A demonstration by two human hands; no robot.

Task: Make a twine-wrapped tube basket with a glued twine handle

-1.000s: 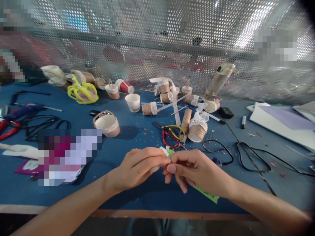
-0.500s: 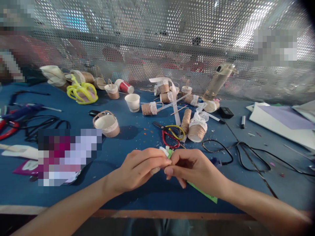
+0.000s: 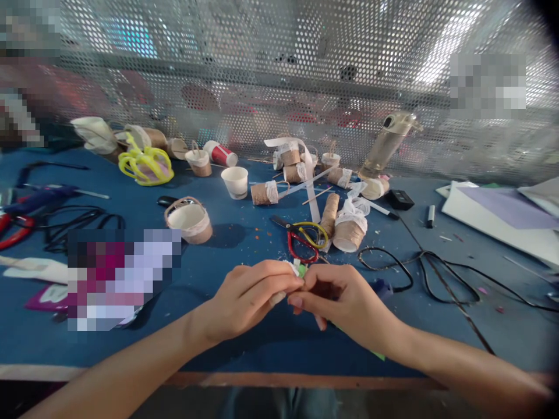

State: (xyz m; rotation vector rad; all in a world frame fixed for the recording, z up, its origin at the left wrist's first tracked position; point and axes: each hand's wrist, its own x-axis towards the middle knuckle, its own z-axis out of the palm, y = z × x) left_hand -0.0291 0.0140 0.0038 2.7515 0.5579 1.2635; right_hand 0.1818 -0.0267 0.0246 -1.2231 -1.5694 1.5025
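Close together over the front of the table, my two hands meet at the fingertips. My left hand (image 3: 255, 297) is closed in a pinch on a small white-and-green piece (image 3: 301, 269), mostly hidden by the fingers. Bent fingers and thumb of my right hand (image 3: 349, 297) pinch at the same piece from the other side. What exactly the piece is, I cannot make out. A corner of a green strip (image 3: 379, 355) shows below my right hand. Just beyond the fingers lie scissors (image 3: 305, 238) with red and yellow handles.
Twine-wrapped cups, one a small basket (image 3: 190, 221), stand across the blue table (image 3: 236, 250). A white paper cup (image 3: 236, 182) is farther back. Glue gun (image 3: 43, 198) and cables lie left; a black cord (image 3: 437, 267) and paper sheets (image 3: 502, 215) right. A perforated metal screen (image 3: 262, 75) rises behind.
My right fingers have shifted slightly left and curled in closer to my left hand. Less of the green strip shows below them. Everything else on the table stays put.
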